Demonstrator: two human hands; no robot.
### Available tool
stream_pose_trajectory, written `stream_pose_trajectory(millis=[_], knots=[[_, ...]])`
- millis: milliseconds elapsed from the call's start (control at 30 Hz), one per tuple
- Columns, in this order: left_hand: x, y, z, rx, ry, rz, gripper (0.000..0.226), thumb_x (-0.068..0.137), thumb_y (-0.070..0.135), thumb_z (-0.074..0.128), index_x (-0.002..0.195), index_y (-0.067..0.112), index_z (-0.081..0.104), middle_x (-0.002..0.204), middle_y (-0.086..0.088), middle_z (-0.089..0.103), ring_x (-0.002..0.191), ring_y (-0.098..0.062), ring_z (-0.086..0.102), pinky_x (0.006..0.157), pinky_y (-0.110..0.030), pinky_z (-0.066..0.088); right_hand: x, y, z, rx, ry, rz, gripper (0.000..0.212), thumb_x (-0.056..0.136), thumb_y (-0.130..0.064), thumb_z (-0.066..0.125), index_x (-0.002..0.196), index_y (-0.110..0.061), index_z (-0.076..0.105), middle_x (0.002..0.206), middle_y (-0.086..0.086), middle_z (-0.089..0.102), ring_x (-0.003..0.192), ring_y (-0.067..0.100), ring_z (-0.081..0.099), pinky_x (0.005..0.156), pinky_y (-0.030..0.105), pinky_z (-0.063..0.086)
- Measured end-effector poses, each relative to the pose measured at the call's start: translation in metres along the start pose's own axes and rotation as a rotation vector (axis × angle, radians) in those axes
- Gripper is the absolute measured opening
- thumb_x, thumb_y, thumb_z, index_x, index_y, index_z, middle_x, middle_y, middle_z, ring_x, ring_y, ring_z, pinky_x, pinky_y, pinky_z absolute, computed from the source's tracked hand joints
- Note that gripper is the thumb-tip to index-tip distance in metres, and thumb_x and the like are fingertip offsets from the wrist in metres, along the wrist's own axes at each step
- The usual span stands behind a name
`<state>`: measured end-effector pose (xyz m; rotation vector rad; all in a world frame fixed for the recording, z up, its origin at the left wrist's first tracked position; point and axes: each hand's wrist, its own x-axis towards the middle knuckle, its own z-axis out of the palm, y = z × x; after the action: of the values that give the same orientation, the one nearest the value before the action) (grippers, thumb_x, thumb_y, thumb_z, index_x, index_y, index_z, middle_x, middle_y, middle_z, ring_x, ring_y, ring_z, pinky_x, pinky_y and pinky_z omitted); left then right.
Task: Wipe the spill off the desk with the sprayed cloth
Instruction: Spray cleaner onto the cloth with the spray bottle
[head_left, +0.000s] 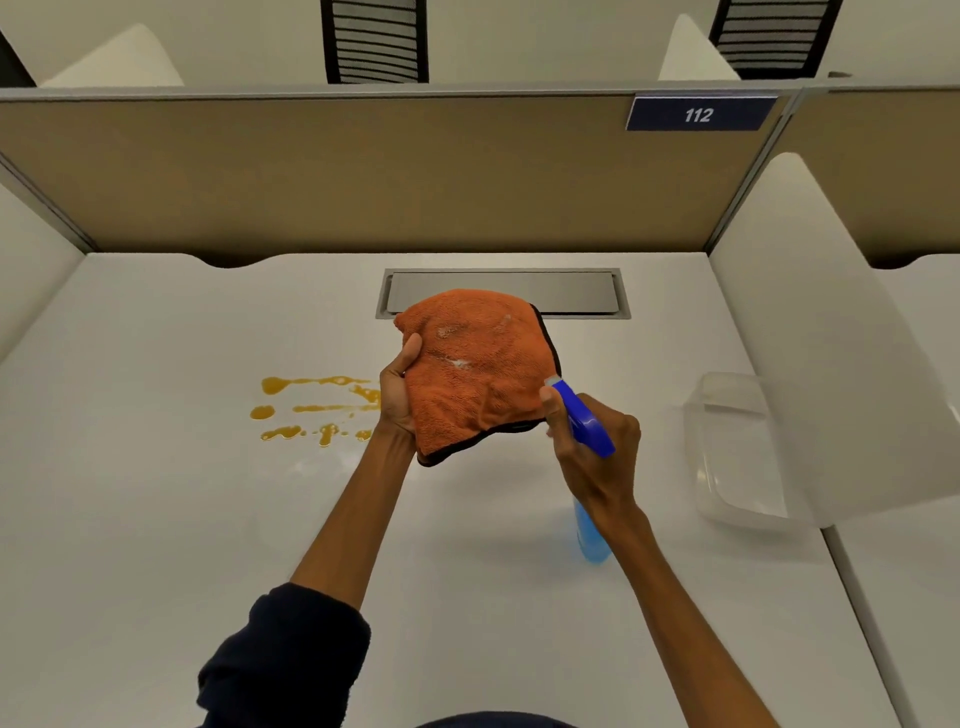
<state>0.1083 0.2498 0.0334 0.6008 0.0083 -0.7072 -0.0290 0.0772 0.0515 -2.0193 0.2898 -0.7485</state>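
My left hand (397, 395) holds an orange cloth (480, 371) with a dark edge up above the white desk (156, 519); wet foamy spots show on the cloth's face. My right hand (592, 447) grips a spray bottle (584, 418) with a blue head and pale blue liquid, its nozzle right at the cloth's right edge. An orange-yellow spill (311, 408) lies in streaks and drops on the desk, left of my left hand and partly hidden behind it.
A clear plastic container (727, 447) sits at the desk's right side against a white divider (831, 338). A grey cable tray lid (582, 291) is set into the desk behind the cloth. A tan partition (363, 171) closes the back.
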Motion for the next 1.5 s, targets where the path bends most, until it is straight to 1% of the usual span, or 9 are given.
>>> stream_pose_trajectory(millis=[100,200,400,800,1000,1100,1200,1333,1500], knots=[[0.0,-0.004,-0.006,0.009,0.011,-0.011,0.056,0.094,0.044,0.045,0.131,0.005,0.06,0.135,-0.022,0.058,0.121,-0.046,0.057,0.099,-0.067,0.044,0.01,0.006,-0.012,-0.006,0.073,0.0,0.048,0.089,-0.055,0.052,0.073,-0.011,0.062,0.056,0.001,0.058,0.048,0.011,0.053,0.05,0.012,0.044],[-0.002,-0.011,-0.008,0.013,0.044,-0.028,0.057,0.1,0.044,0.035,0.137,0.004,0.054,0.137,-0.022,0.057,0.121,-0.046,0.056,0.099,-0.067,0.043,0.023,0.014,-0.025,0.024,0.137,0.019,0.066,0.089,-0.065,0.048,0.081,-0.002,0.067,0.063,0.01,0.065,0.053,0.021,0.06,0.055,0.024,0.052],[-0.005,-0.027,-0.005,0.001,0.096,-0.049,0.058,0.101,0.043,0.034,0.143,0.005,0.045,0.141,-0.023,0.053,0.125,-0.048,0.053,0.1,-0.069,0.041,0.048,0.034,-0.046,0.154,0.315,0.133,0.074,0.085,-0.073,0.047,0.082,-0.002,0.066,0.068,0.005,0.066,0.054,0.016,0.06,0.058,0.03,0.055],[-0.004,-0.044,-0.005,0.022,0.155,-0.064,0.056,0.1,0.042,0.037,0.142,0.006,0.046,0.14,-0.02,0.053,0.125,-0.044,0.052,0.1,-0.067,0.041,0.045,0.051,-0.05,0.162,0.236,0.147,0.071,0.084,-0.074,0.049,0.096,-0.006,0.066,0.079,0.014,0.071,0.066,0.026,0.069,0.063,0.043,0.061],[-0.001,-0.047,0.0,0.007,0.128,-0.082,0.051,0.095,0.04,0.044,0.131,0.006,0.058,0.133,-0.02,0.059,0.118,-0.044,0.058,0.098,-0.066,0.043,0.039,0.056,-0.066,0.153,0.026,0.108,0.072,0.08,-0.057,0.065,0.128,-0.004,0.054,0.115,0.011,0.068,0.097,0.026,0.069,0.08,0.014,0.055],[0.0,-0.049,0.001,-0.017,0.096,-0.09,0.05,0.099,0.041,0.04,0.119,0.006,0.07,0.127,-0.02,0.065,0.112,-0.044,0.063,0.096,-0.066,0.046,0.036,0.053,-0.077,0.208,0.001,0.098,0.099,0.073,-0.068,0.069,0.142,-0.002,0.039,0.135,0.011,0.057,0.115,0.023,0.062,0.085,0.018,0.055],[0.002,-0.05,0.003,-0.039,0.067,-0.089,0.051,0.1,0.041,0.038,0.117,0.006,0.072,0.126,-0.02,0.066,0.111,-0.043,0.064,0.094,-0.065,0.048,0.034,0.045,-0.092,0.218,0.047,0.109,0.107,0.068,-0.075,0.067,0.145,-0.009,0.034,0.139,-0.005,0.051,0.123,0.009,0.055,0.089,0.019,0.054],[0.002,-0.052,0.007,-0.038,0.058,-0.08,0.049,0.098,0.039,0.04,0.116,0.006,0.072,0.125,-0.019,0.067,0.111,-0.042,0.065,0.09,-0.062,0.052,0.035,0.033,-0.103,0.133,0.08,0.049,0.098,0.073,-0.075,0.062,0.139,-0.006,0.044,0.136,0.003,0.056,0.12,0.0,0.054,0.093,0.024,0.053],[0.0,-0.051,0.013,-0.035,0.045,-0.071,0.047,0.092,0.039,0.049,0.116,0.006,0.072,0.125,-0.019,0.066,0.111,-0.042,0.065,0.09,-0.062,0.052,0.042,0.01,-0.101,-0.114,0.187,-0.064,0.074,0.079,-0.059,0.067,0.129,-0.005,0.056,0.131,0.01,0.063,0.118,0.018,0.057,0.097,0.024,0.046]])
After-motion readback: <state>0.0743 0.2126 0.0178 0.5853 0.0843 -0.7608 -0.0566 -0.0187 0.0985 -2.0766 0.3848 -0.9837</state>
